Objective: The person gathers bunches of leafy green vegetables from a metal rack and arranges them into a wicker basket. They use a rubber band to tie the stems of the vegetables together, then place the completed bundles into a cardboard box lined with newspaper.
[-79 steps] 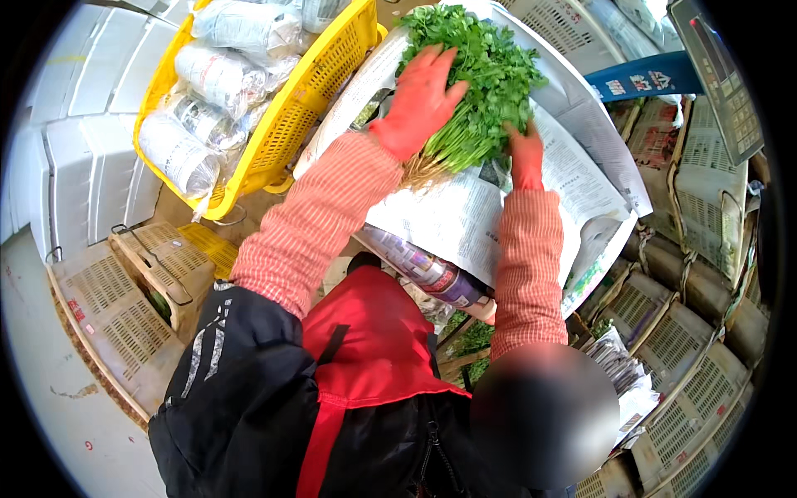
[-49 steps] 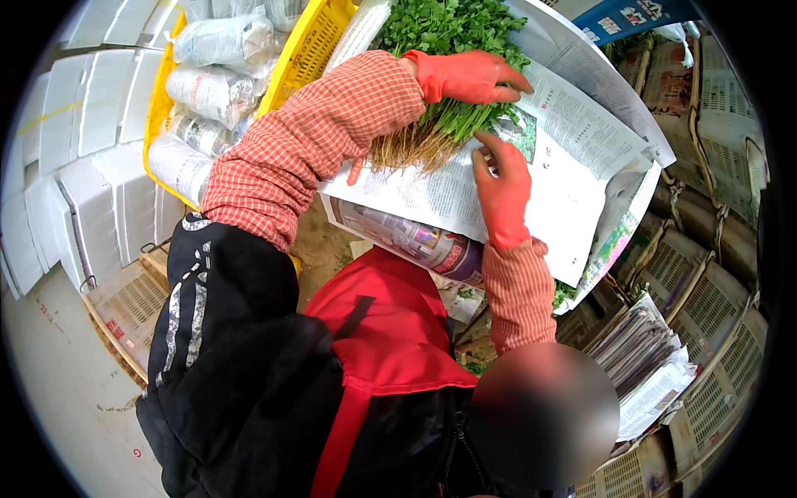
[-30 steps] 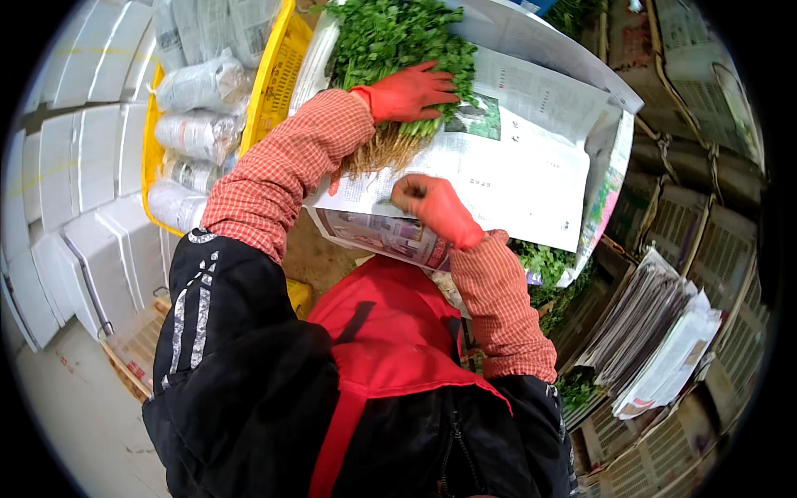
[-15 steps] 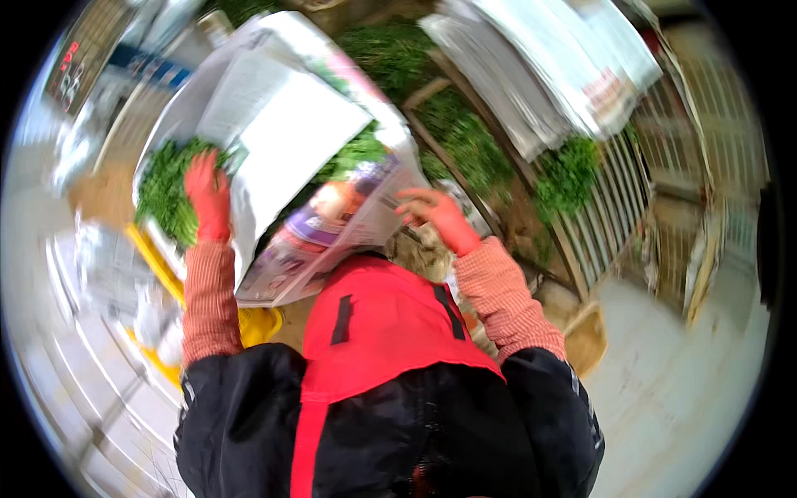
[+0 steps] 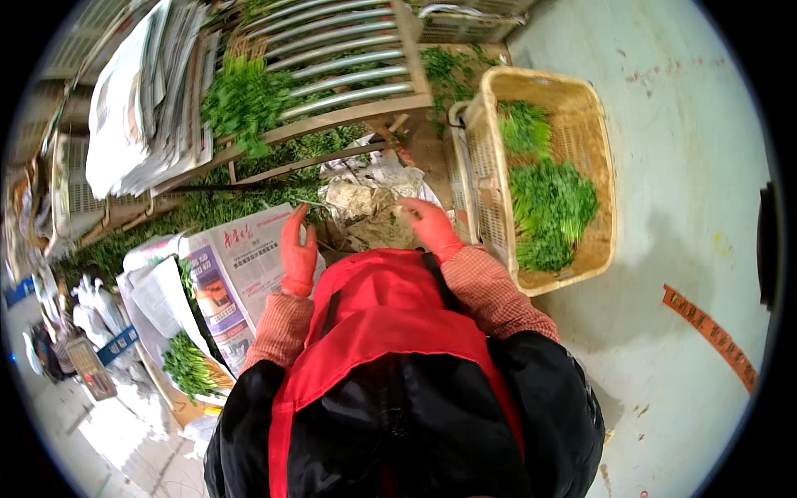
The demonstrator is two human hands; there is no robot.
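Both my hands wear red gloves and hold nothing that I can see. My left hand (image 5: 299, 253) is open, fingers stretched out, over the right edge of a printed newspaper sheet (image 5: 241, 257). That sheet lies along a paper-lined container at the left, where a bunch of leafy greens (image 5: 191, 365) shows between the papers. My right hand (image 5: 433, 228) is open with its fingers apart, in front of a crumpled, dirty white sack (image 5: 382, 178). Just right of it stands a yellowish plastic crate (image 5: 599, 158) with bunches of leafy greens (image 5: 552, 207) inside.
Ahead is a low rack with metal bars (image 5: 349, 62). It carries a tall stack of newspapers (image 5: 137, 108) and a bunch of greens (image 5: 245, 100) with roots. Loose greenery (image 5: 232, 203) lies beneath. An orange-red strip (image 5: 710, 332) is on the pale floor at right.
My view has turned right, bringing the crate into sight and shifting the paper-lined container left. My left hand has come away from the greens in that container.
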